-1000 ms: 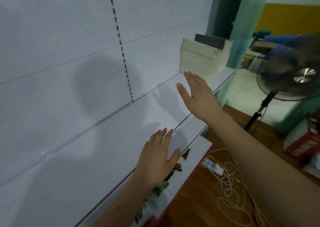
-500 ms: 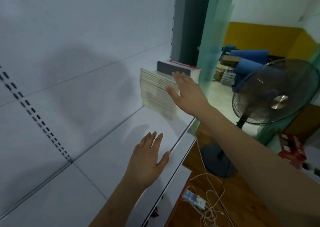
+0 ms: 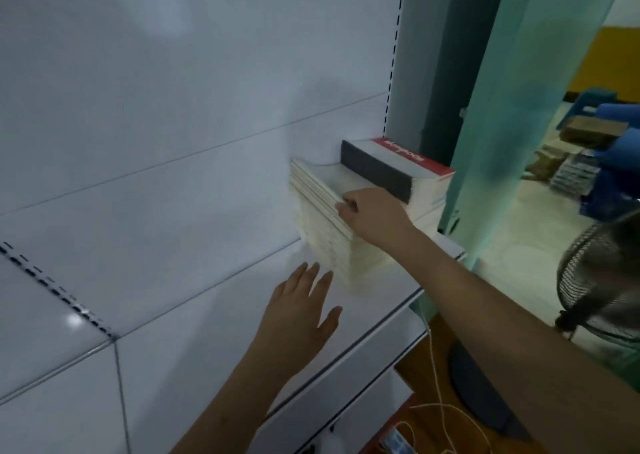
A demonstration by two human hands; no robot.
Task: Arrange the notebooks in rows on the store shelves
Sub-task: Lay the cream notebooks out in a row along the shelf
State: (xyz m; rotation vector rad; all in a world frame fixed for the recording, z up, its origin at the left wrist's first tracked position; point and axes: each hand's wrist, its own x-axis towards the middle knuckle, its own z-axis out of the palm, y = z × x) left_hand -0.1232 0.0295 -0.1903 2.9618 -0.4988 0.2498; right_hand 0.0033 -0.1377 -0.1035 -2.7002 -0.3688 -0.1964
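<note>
In the head view, a tall stack of notebooks (image 3: pixel 325 225) is seen lying flat at the right end of a white shelf (image 3: pixel 214 318), close against the back panel. On top of it, toward the right, a smaller stack with a dark spine and a red cover (image 3: pixel 391 169) is set. The right hand (image 3: pixel 372 213) is laid on the near upper corner of the tall stack, its fingers (image 3: pixel 348 206) curled over the edge of the top few notebooks, so that a small batch appears to be gripped. The left hand (image 3: pixel 298 318) is held over the bare shelf just beside the stack, its fingers straight and spread, with nothing held.

The notebooks are judged to be thin and soft-covered: light singly, heavy as a stack, and likely to sag or fan out if lifted by one corner. A batch would best be taken at the long edge and supported from below by the free hand. The smooth covers could slide, and the upper pile may shift as notebooks are drawn from beneath it.
</note>
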